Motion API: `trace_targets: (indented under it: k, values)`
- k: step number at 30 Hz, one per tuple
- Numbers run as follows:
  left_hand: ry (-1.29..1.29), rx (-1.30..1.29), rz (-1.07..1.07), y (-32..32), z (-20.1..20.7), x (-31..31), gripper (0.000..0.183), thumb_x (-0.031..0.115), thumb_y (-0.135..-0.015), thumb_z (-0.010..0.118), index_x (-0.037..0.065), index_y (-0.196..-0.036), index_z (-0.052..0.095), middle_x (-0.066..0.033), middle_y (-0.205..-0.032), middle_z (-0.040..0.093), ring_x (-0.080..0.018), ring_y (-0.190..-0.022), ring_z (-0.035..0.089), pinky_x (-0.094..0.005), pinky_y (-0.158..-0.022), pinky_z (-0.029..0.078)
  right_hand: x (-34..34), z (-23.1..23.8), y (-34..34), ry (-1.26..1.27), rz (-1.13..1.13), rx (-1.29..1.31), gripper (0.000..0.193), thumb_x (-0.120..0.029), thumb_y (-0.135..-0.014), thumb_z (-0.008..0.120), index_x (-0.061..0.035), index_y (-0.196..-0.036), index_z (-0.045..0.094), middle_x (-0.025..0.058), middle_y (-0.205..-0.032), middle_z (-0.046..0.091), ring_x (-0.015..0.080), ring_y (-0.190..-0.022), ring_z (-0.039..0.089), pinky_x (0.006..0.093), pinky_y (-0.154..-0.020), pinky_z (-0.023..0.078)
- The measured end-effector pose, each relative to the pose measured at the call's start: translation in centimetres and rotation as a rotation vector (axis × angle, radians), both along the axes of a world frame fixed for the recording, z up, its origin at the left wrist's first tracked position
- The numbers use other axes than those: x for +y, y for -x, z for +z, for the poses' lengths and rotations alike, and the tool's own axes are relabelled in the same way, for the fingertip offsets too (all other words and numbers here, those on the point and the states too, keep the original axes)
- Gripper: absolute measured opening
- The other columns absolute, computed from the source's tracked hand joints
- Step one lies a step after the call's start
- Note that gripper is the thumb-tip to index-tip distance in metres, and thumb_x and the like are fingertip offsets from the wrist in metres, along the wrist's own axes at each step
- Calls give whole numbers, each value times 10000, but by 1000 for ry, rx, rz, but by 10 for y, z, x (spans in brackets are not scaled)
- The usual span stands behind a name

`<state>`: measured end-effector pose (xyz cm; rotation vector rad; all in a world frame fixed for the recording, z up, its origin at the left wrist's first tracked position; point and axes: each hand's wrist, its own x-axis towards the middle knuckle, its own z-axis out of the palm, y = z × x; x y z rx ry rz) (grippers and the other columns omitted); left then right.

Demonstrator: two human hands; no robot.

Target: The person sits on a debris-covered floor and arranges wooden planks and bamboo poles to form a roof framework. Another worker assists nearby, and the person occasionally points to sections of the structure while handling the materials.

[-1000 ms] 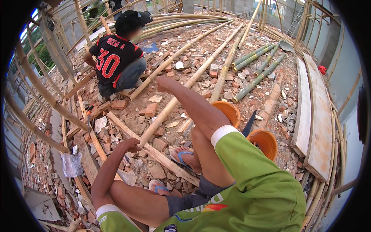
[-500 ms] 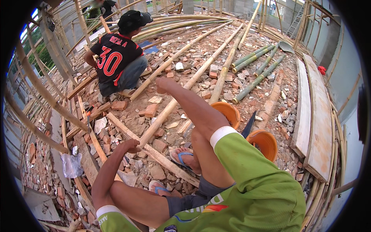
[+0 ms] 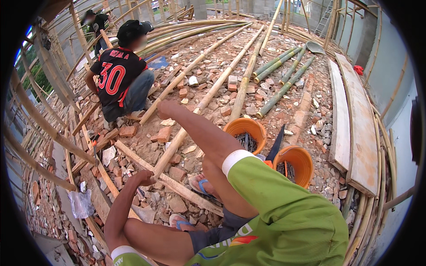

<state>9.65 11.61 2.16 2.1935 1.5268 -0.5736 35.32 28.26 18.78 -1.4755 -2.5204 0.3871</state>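
Observation:
My left hand (image 3: 144,177) is closed with curled fingers beside the near end of a long bamboo pole (image 3: 195,114). That end lies by a wooden batten (image 3: 186,191) on the rubble. My right arm reaches forward, and my right hand (image 3: 168,109) is closed near a second bamboo pole (image 3: 186,79) on the left. Whatever either hand may hold is hidden. By my right knee stand an orange bucket (image 3: 258,129) of nails and another orange bucket (image 3: 303,172) with nails inside. A dark saw blade (image 3: 276,142) sticks up between them.
A person in a black jersey (image 3: 116,75) squats ahead on the left; another person (image 3: 95,27) is farther back. Green bamboo pieces (image 3: 284,99) lie ahead. Planks (image 3: 361,133) lie along the right wall. Broken bricks (image 3: 177,204) cover the ground. A plastic bag (image 3: 81,204) is at left.
The view has swung slightly right, so the scene sits farther left and the nails in the buckets show more. Both arms keep nearly the same pose.

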Motion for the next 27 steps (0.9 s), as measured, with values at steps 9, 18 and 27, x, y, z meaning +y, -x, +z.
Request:
trace_targets:
  k: [9, 18, 27]
  values:
    - [-1, -17, 30, 0, 0, -4, 592, 414, -804, 654, 15, -1232, 563, -239, -1166, 607, -356, -1107, 582, -405, -937, 467, -20, 14, 22, -8, 76, -8, 353, -171, -809, 592, -7, -1119, 622, 166, -1113, 656, 330, -1000, 647, 448, -842, 514]
    - [26, -14, 72, 10, -11, -8, 600, 449, -822, 614, -9, -1206, 569, -234, -1167, 603, -353, -1099, 580, -401, -946, 463, 6, 16, 24, -57, -215, 383, 884, -169, -800, 594, 119, -1428, 43, 300, -1136, 591, 409, -1045, 601, 475, -917, 462]
    - [98, -9, 125, 28, -14, -21, 620, 437, -807, 655, 18, -1254, 556, -236, -1173, 602, -358, -1100, 577, -416, -933, 462, 22, 12, 15, 3, -267, 386, 923, -211, -810, 590, 100, -1442, -6, 296, -1190, 567, 419, -1079, 581, 478, -942, 442]
